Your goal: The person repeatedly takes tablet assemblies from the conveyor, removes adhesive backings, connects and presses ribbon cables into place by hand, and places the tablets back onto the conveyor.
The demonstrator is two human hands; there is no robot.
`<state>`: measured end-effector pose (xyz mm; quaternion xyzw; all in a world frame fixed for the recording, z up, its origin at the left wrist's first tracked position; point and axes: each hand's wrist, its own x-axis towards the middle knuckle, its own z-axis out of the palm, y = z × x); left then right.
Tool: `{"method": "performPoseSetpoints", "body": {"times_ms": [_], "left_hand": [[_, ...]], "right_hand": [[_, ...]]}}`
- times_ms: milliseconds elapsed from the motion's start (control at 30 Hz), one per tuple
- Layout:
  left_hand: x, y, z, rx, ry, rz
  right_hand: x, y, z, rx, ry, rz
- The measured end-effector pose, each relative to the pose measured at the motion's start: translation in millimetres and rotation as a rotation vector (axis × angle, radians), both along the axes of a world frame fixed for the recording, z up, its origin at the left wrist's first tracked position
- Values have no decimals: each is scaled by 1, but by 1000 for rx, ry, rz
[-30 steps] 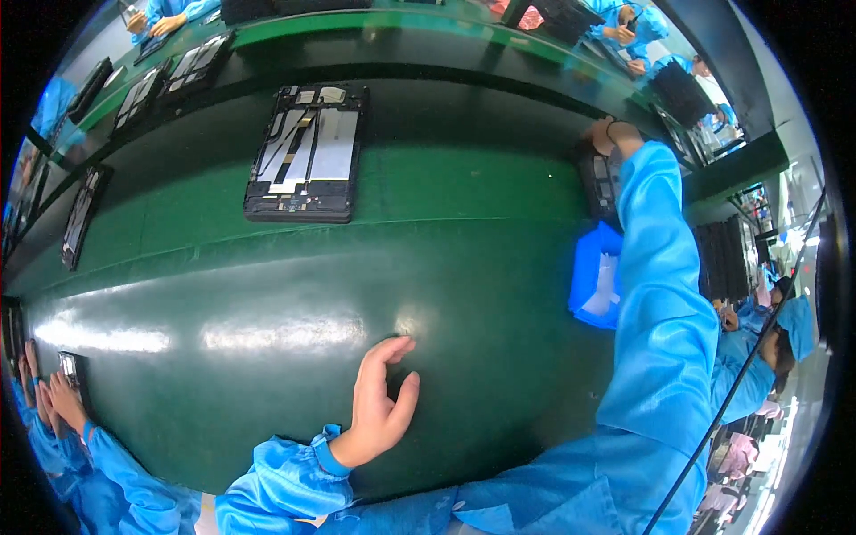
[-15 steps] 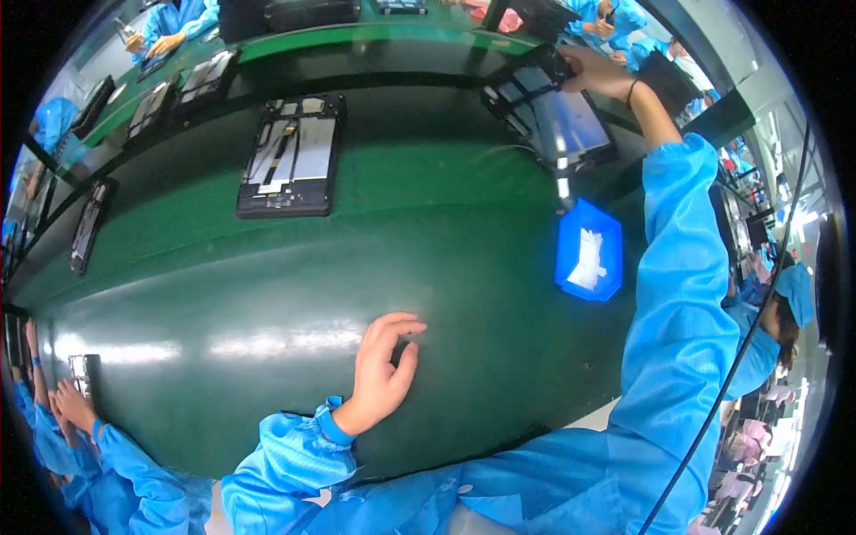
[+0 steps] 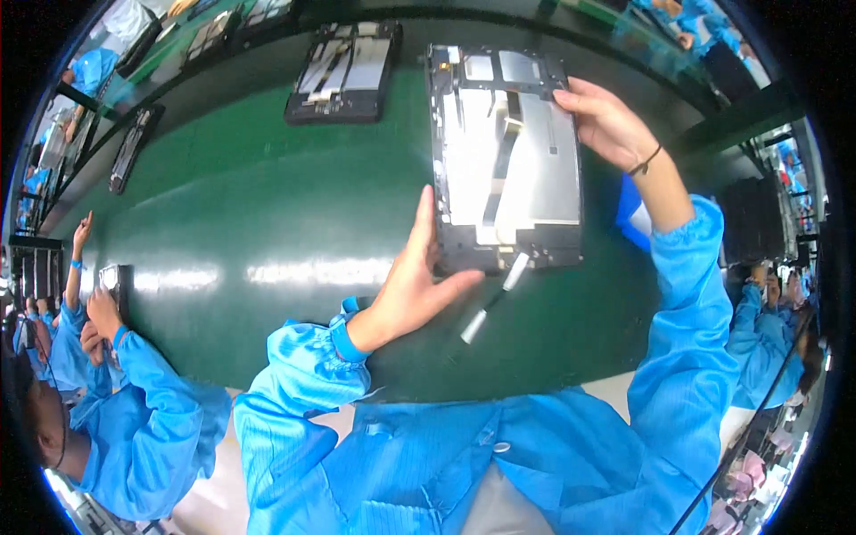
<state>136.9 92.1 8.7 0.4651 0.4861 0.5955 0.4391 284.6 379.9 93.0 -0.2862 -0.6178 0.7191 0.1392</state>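
One green table [image 3: 267,205] spreads beneath and around the opened tablet [image 3: 481,169], whose bared inside faces the wearer; whether its lower edge touches the tabletop, I cannot tell. One second opened tablet [image 3: 357,85] lies beyond it to the left, well apart, and one narrow-looking dark device [image 3: 134,147] lies much farther left of it. One blue bin [image 3: 629,196] with white contents stands just to its right, partly behind the forearm.

Two hands attend it. The right hand [image 3: 611,120] grips its upper right edge, thumb in front, fingers reaching behind. The left hand [image 3: 412,285] is at its lower left corner, thumb and fingers spread wide; firm contact is unclear. One thin strip [image 3: 510,275] with two white pieces slants down from its lower edge.
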Motion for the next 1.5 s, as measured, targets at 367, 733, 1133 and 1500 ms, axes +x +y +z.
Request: {"method": "performPoseSetpoints", "body": {"times_ms": [367,733,1133,1500], "left_hand": [[52,-66,-4,-66,1065,36],[26,-4,20,-15,1217,57],[19,-12,-10,862,1332,257],[15,-7,-20,1056,1206,217]], "right_hand": [[42,-118,-83,-234,200,-501],[90,-159,-83,988,-172,-282],[78,-191,-54,1010,-140,31],[67,-194,-55,762,-110,161]]}}
